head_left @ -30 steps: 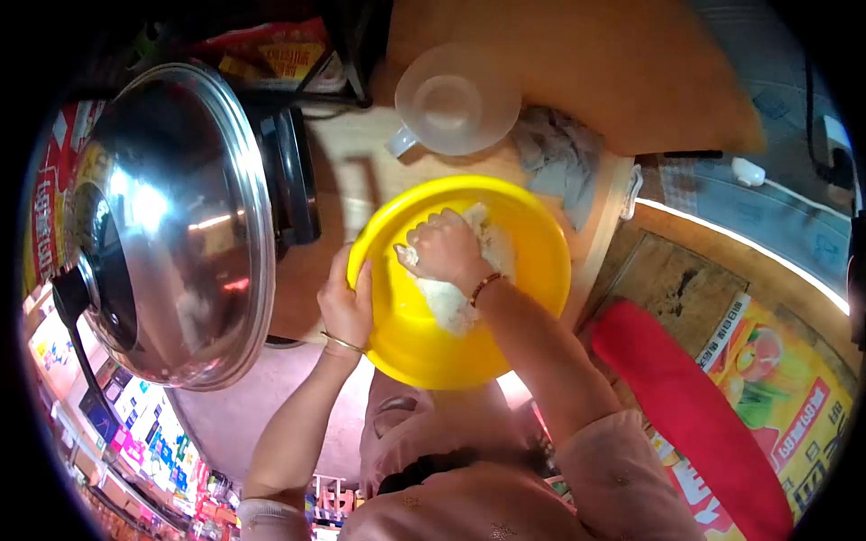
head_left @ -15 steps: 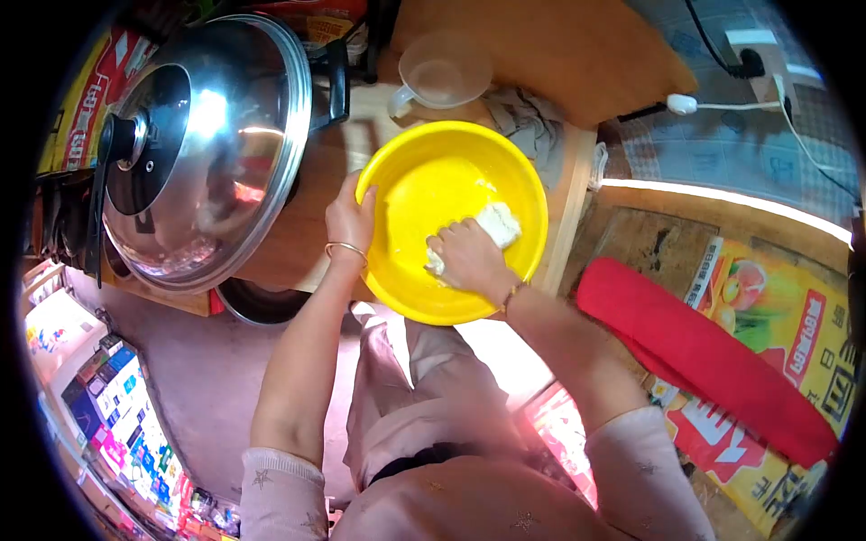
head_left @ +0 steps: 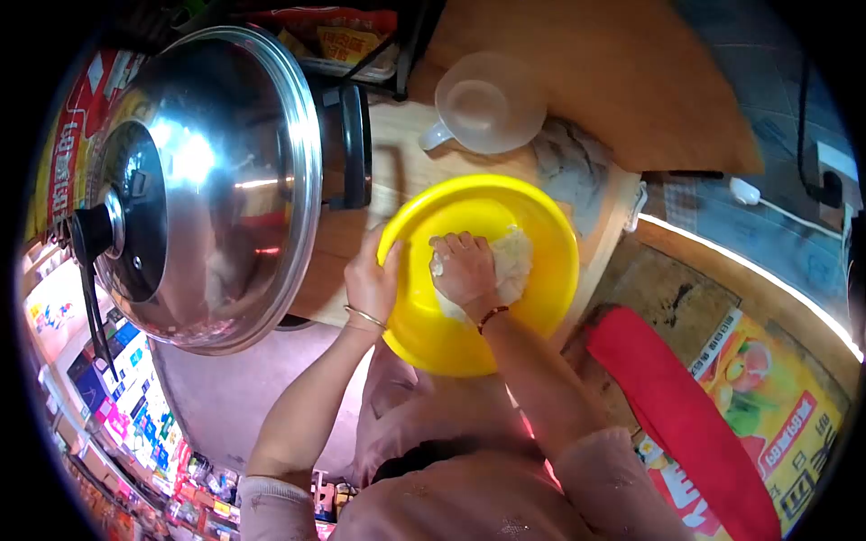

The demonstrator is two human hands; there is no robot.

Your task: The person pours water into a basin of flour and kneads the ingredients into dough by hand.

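A yellow plastic basin (head_left: 552,311) sits at the front edge of the wooden table. My left hand (head_left: 371,281) grips its left rim, thumb over the edge and fingers outside. Inside the basin lies a lump of white dough (head_left: 514,261). My right hand (head_left: 466,270) presses down on the dough with curled fingers, covering its left part.
On the left a large pan with a shiny domed lid (head_left: 216,189) reaches close to the basin. Behind the basin are a translucent plastic scoop (head_left: 492,104) and a grey cloth (head_left: 573,167). A red roll (head_left: 681,424) lies at right, over yellow printed packaging (head_left: 798,410).
My right hand has moved left and up within the basin and now pushes into the dough, which looks broader. My left hand stays on the rim. The camera view has shifted.
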